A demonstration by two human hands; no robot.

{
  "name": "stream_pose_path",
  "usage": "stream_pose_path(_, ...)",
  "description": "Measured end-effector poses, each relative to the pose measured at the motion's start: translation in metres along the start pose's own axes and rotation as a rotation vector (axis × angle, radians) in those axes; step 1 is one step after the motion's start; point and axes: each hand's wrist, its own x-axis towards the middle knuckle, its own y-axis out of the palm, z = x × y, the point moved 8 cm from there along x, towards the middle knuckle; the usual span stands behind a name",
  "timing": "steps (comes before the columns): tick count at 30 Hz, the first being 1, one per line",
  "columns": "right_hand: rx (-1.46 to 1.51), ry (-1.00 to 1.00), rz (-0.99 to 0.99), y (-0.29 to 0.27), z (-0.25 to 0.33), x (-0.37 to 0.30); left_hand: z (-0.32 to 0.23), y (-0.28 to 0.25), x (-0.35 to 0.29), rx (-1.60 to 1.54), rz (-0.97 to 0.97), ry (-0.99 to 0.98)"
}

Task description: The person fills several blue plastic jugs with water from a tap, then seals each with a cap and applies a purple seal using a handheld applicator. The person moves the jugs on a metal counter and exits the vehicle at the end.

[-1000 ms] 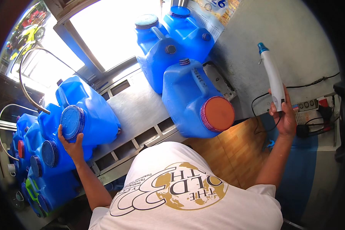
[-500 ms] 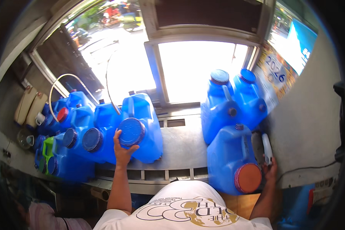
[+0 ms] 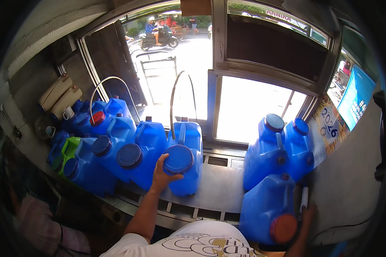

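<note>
My left hand (image 3: 161,176) is curved around the left and lower edge of a wide blue lid (image 3: 179,159), thumb and fingers against its rim. The lid sits on the front of a translucent blue water jug (image 3: 194,177), which stands upright on the metal counter. Low on the right, my right hand (image 3: 308,213) is closed around the lower end of a long white object (image 3: 304,197), partly hidden in shadow; its kind does not show. Beside that hand stands another blue jug (image 3: 263,205) with an orange-red lid (image 3: 283,229).
Several blue jugs (image 3: 150,139) and a green one (image 3: 68,150) crowd the left of the counter (image 3: 225,184). Two thin curved tubes (image 3: 172,103) rise over them. Two more blue jugs (image 3: 268,152) stand back right. Another person's striped sleeve (image 3: 36,222) shows lower left.
The view has turned, so the scene sits further right and lower. My left hand stays at the same lid, and my right hand stays by the white object.
</note>
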Motion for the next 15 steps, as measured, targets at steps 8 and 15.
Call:
stream_pose_path(8,0.477,-0.820,0.348,-0.163,0.432,-0.049,0.015,-0.017,0.002,-0.110,0.098,-0.032)
stream_pose_path(15,0.643,-0.916,0.659,-0.024,0.637,-0.163,0.027,0.001,0.012,-0.176,0.152,0.025)
